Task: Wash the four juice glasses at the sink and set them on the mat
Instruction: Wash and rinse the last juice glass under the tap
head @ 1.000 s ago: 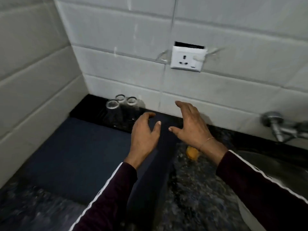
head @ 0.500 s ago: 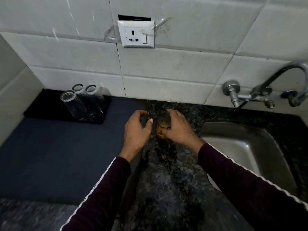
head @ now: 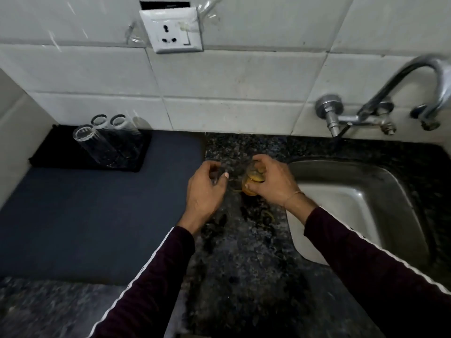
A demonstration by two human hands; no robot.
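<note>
A juice glass (head: 251, 182) with orange residue stands on the speckled counter just left of the sink (head: 341, 193). My right hand (head: 271, 184) grips it from above and the right, with fingers curled round its rim. Just left of the glass my left hand (head: 203, 191) hovers with loosely curved fingers and holds nothing that I can see. Three clear glasses (head: 105, 140) stand upside down, close together, on a small black mat (head: 45, 154) in the back left corner.
A large dark blue mat (head: 92, 215) covers the counter on the left, under the black mat. A chrome tap (head: 402, 79) arches over the steel sink at the right. A white wall socket (head: 170, 30) sits on the tiled wall above.
Both hands moved right from near the black mat to the orange-stained glass. My right hand, open a second ago, now grips that glass. My view swung right toward the sink.
</note>
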